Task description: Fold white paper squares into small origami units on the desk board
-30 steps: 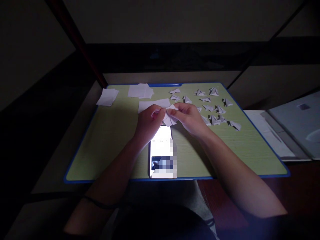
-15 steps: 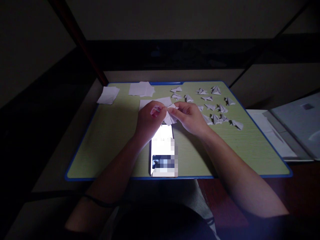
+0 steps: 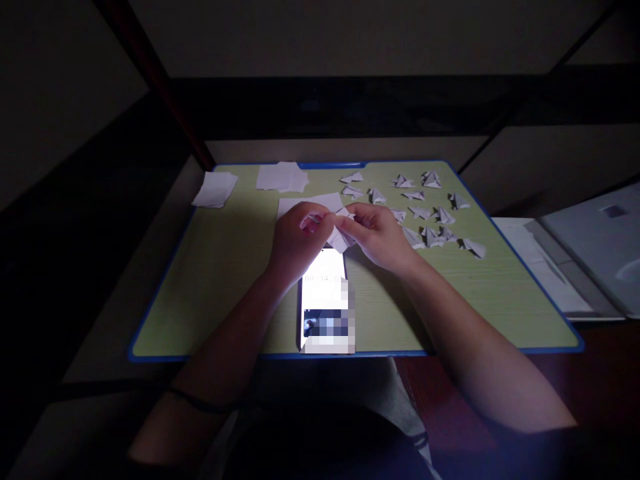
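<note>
Between my two hands is a small piece of folded white paper (image 3: 342, 240), partly hidden by the fingers. My left hand (image 3: 299, 233) pinches it from the left, thumb and forefinger together. From the right, my right hand (image 3: 377, 233) grips it with thumb against fingers, the two thumbs nearly touching. Behind the left hand lies a larger white sheet (image 3: 320, 200), mostly covered. Just below the hands a phone with a bright screen (image 3: 324, 293) rests on the table, its lower part pixelated.
Several folded paper pieces (image 3: 420, 213) are scattered over the right rear of the green table (image 3: 210, 280), which has a blue rim. Stacks of white paper lie at the back left (image 3: 216, 189) and back centre (image 3: 280, 178). White panels (image 3: 595, 247) stand beyond the right edge.
The folded paper has tilted slightly between the fingers. Both hands keep nearly the same place and grip.
</note>
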`<state>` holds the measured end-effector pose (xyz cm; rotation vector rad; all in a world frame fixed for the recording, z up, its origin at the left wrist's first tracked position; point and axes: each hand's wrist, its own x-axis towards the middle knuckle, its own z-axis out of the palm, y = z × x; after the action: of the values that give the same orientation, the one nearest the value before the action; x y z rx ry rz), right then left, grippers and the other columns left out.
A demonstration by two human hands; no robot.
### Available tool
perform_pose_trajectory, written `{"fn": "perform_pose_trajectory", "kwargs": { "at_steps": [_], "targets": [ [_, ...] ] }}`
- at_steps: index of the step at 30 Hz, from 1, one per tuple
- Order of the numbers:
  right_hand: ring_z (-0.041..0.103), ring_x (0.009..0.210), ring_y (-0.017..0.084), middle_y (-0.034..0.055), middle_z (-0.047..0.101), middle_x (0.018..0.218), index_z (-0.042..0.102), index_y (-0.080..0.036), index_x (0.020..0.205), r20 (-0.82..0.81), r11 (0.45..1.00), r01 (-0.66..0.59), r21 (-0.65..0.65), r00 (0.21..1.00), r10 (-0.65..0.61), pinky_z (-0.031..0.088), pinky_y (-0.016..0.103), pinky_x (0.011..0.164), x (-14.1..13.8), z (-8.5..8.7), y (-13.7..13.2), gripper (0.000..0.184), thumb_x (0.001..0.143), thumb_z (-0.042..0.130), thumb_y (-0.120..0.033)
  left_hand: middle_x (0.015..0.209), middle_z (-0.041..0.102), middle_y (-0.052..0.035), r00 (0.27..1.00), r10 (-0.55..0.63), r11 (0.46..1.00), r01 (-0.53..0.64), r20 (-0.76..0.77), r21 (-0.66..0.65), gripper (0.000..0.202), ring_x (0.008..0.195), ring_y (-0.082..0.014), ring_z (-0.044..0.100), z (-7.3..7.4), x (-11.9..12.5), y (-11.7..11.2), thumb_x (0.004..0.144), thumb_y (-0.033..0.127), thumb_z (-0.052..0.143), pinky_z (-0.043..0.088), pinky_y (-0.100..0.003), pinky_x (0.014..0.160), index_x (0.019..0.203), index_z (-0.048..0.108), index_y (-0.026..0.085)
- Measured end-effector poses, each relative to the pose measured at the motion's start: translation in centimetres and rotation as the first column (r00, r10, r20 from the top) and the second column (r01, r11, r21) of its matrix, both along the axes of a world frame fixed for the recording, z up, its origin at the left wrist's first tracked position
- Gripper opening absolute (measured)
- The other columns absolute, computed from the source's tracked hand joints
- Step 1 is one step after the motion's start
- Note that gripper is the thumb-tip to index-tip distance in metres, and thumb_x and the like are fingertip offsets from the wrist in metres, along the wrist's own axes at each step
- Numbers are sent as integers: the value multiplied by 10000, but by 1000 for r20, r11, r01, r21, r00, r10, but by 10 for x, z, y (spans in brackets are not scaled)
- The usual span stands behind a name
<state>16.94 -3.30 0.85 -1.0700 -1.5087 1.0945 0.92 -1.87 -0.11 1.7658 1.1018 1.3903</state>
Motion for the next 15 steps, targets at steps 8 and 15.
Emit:
{"fn": "perform_pose_trajectory", "kwargs": {
  "at_steps": [8, 15],
  "targets": [
    [481, 532, 113, -7, 580, 614, 639, -166, 757, 6, 1000, 0, 12, 1000, 0, 311, 270, 483, 0, 2, 0, 482, 734, 763, -632, 785, 720, -25, 1000, -7, 999, 7, 6, -51, 80, 658, -117, 638, 1, 0, 0, 778, 216, 628, 512, -227, 569, 795, 678, 157],
    [474, 546, 107, -2, 581, 623, 628, -165, 723, -3, 998, -6, -60, 1000, 6, 320, 262, 504, -1, 6, -2, 391, 785, 735, -536, 745, 710, -10, 1000, 14, 998, -15, -14, -66, 58, 636, -113, 632, 3, 1, 0, 781, 189, 617, 503, -225, 564, 783, 669, 165]
  ]
}}
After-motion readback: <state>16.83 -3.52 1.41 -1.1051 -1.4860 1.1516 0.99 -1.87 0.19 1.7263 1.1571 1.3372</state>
